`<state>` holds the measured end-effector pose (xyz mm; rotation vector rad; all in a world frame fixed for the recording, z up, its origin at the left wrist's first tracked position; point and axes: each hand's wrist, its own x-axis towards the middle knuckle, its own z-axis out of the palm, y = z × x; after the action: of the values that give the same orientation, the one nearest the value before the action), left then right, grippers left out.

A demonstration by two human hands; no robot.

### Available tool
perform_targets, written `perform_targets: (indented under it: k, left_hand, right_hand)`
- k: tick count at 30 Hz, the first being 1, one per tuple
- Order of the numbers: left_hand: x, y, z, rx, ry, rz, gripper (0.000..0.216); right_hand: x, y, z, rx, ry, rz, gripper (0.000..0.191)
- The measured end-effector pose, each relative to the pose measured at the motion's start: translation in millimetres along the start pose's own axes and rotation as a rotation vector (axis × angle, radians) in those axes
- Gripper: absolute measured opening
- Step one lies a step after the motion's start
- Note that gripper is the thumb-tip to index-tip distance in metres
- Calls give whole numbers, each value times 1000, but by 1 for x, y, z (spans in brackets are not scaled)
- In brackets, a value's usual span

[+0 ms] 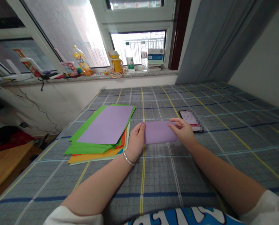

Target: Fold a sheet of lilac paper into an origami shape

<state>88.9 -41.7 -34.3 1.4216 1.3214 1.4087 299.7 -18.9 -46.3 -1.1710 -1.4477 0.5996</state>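
Head view: folded purple sheet (159,132) lies flat on the bed (223,150), centre, btwn both hands. L hand (136,139) has its grip closed on the sheet's left edge, thumb on top. R hand (183,131) grip is pinched on the right edge, fingers over the top corner.

Risk, imo: bed's soft, so pressing could give a wobbly crease, and uneven pull might skew or tear the edges.

Around: paper stack (83,147) just left of the L hand, purple on top w/ green and orange under. Phone (190,120) sits just beyond the R hand and could get nudged. Bottles (130,61) on the windowsill (153,72) are well apart. Nothing blocks the sheet.
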Motion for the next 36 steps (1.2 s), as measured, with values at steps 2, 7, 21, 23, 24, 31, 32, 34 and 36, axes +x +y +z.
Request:
perform_targets:
  k: [2,7,21,23,24,31,32,34,36]
  left_hand:
    - [0,0,0,-3,2,4,29]
    - [-1,5,-2,-102,-45,-29,33]
    - [2,4,-4,-144,-35,-73,30]
    - [4,4,-4,-123,-13,-83,28]
    - [5,3,-5,-106,-3,-82,27]
    - [24,-12,-15,42,-93,-88,22]
    - [27,-15,-16,65,-109,-95,21]
    - [32,-20,-19,117,-133,-114,18]
    - [34,-24,-20,188,-153,-119,16]
  right_hand:
    - [0,-2,0,43,-13,26,24]
    - [-2,-11,1,150,-8,117,26]
    - [-4,-17,4,198,38,290,37]
    - [-4,-16,5,180,34,296,37]
    - [-4,-14,5,171,28,298,37]
    - [0,0,4,76,-45,308,35]
    - [1,1,3,48,-60,308,34]
    - [4,5,3,-26,-103,312,30]
    - [7,9,2,-104,-157,321,26]
